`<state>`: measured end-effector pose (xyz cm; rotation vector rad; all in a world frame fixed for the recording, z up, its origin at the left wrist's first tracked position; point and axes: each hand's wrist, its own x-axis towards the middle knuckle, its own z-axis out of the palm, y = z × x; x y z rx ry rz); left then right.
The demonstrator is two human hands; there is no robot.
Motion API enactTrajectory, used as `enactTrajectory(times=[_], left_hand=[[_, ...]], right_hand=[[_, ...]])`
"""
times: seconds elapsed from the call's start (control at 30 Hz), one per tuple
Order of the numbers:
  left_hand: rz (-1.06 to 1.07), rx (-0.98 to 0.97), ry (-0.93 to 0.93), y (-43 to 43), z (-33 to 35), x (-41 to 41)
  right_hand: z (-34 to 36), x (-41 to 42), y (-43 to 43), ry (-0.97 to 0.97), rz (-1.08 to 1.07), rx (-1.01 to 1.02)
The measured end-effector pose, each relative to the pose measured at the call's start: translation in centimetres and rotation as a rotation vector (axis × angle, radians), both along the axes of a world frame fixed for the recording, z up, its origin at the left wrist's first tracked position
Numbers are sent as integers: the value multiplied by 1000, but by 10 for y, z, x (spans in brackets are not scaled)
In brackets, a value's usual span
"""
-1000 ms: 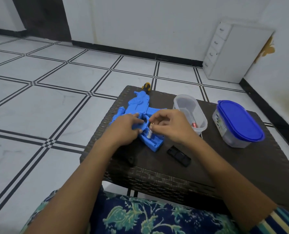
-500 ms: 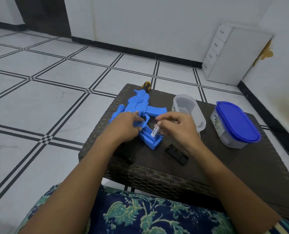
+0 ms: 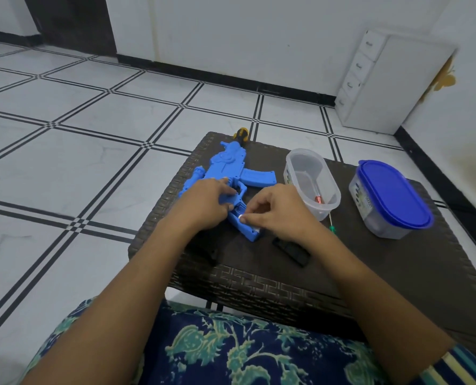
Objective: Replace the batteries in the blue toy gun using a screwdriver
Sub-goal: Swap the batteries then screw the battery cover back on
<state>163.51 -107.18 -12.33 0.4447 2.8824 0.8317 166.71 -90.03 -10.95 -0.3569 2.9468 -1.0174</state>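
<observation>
The blue toy gun (image 3: 231,165) lies on its side on a dark woven table (image 3: 342,268). My left hand (image 3: 203,202) presses down on the gun's middle, fingers curled over its body. My right hand (image 3: 278,211) pinches a white battery (image 3: 242,217) and holds it low in the open compartment of the gun's grip. The black battery cover (image 3: 291,251) lies on the table just below my right wrist. A screwdriver with a green handle (image 3: 332,227) lies to the right of my right hand, mostly hidden.
An open clear tub (image 3: 311,187) holding a small red-tipped item stands right of the gun. A tub with a blue lid (image 3: 392,195) is farther right. A yellow-black tool handle (image 3: 241,133) sticks out at the table's far edge. A white drawer unit (image 3: 384,84) stands by the wall.
My right hand has lowered the battery from a tilted position above the grip down into the compartment. My left hand stays on the gun.
</observation>
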Motion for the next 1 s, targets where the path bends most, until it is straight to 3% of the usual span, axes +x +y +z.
enactTrajectory(times=[0.33, 0.53, 0.63, 0.8, 1.0], left_hand=[[10, -5, 2, 0, 0, -1], [23, -1, 19, 2, -2, -2], [15, -3, 22, 1, -2, -2], [1, -14, 24, -2, -3, -2], [18, -29, 42, 2, 0, 0]], right_hand=[[8, -1, 19, -140, 204, 200], [-23, -10, -3, 103, -74, 6], [-26, -16, -14, 174, -93, 43], [-8, -18, 4, -152, 44, -61], [-13, -17, 10, -173, 5, -98]])
